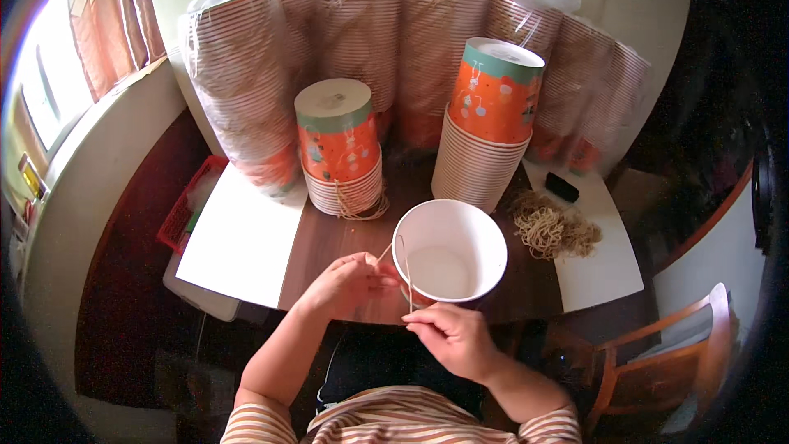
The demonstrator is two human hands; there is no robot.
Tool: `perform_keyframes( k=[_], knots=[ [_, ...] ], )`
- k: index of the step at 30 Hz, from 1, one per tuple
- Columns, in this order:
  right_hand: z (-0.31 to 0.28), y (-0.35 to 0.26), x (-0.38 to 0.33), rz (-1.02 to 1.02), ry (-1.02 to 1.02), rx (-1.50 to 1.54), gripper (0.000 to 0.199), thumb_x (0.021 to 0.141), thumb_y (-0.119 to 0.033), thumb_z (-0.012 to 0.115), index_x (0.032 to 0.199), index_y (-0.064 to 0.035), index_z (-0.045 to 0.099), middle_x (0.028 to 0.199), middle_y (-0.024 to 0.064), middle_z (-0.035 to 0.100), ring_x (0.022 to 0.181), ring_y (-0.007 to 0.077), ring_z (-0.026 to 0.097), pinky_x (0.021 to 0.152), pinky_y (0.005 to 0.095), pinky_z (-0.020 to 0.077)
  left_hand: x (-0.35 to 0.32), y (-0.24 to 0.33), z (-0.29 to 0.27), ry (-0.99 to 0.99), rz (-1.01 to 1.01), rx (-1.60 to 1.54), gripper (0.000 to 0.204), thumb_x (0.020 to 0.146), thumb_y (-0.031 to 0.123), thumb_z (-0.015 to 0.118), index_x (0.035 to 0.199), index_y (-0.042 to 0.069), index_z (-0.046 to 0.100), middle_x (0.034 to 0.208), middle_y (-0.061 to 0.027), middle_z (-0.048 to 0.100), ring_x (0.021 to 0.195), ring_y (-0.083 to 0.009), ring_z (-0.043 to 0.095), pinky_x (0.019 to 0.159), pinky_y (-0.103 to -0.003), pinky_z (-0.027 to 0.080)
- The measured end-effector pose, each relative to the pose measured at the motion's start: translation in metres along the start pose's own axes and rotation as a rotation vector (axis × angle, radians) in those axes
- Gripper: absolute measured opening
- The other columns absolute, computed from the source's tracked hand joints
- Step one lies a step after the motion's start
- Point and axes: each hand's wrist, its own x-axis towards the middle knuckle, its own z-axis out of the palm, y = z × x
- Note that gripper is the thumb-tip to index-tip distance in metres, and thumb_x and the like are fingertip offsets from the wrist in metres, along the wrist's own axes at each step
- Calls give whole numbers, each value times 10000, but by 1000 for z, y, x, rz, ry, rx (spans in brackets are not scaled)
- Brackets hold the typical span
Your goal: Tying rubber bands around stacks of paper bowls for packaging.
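A thin tan rubber band [406, 279] is being stretched between both hands, just at the near rim of an open white paper bowl [449, 252] that is sitting upright on the dark wooden worktop [345, 234]. The left hand [349, 284] is pinching one end in a narrow grip, and the right hand [452, 335] is pinching the other end below. The band looks light, soft and springy, so it may be slipping easily; holding it by fingertips seems best. The bowl looks light and easy to dent. Behind are standing two stacks of orange paper bowls [485, 127], upside down, and a heap of tan rubber bands [552, 228] is lying to the right.
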Motion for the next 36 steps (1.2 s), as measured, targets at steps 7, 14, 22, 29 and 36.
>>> perform_keyframes(
  k=[7,14,22,29,36],
  knots=[
    [54,56,-23,390,18,404,119,806,-57,639,915,-13,662,801,38,655,779,96,593,687,227,468,-23,-25,21,-9,10,-120,89,885,67,466,849,45,545,1027,-158,606,875,-225,616,779,-374,519],
    [38,30,-15,145,302,168,114,804,-74,643,880,8,621,904,75,620,774,121,596,676,238,484,-41,-44,33,236,316,681,53,850,33,546,880,-10,550,777,-26,564,631,-52,501,552,-207,426],
    [50,37,-11,190,304,222,83,828,-73,636,840,4,606,794,30,610,705,79,569,639,218,465,-48,-40,47,189,538,1199,164,734,15,627,893,-2,589,696,-65,507,551,-119,510,491,-244,408],
    [46,47,-22,402,223,565,64,847,-66,609,891,-21,601,781,-8,606,693,48,538,661,191,442,-43,-44,44,205,621,1103,382,727,3,617,1098,25,528,764,-102,550,545,-175,524,506,-263,440],
    [37,37,-22,325,157,341,91,843,-79,620,865,9,608,761,16,626,665,56,538,617,198,440,-29,-29,52,96,647,1328,468,734,7,616,1186,61,509,777,-111,573,570,-230,566,526,-320,483]
  ],
)
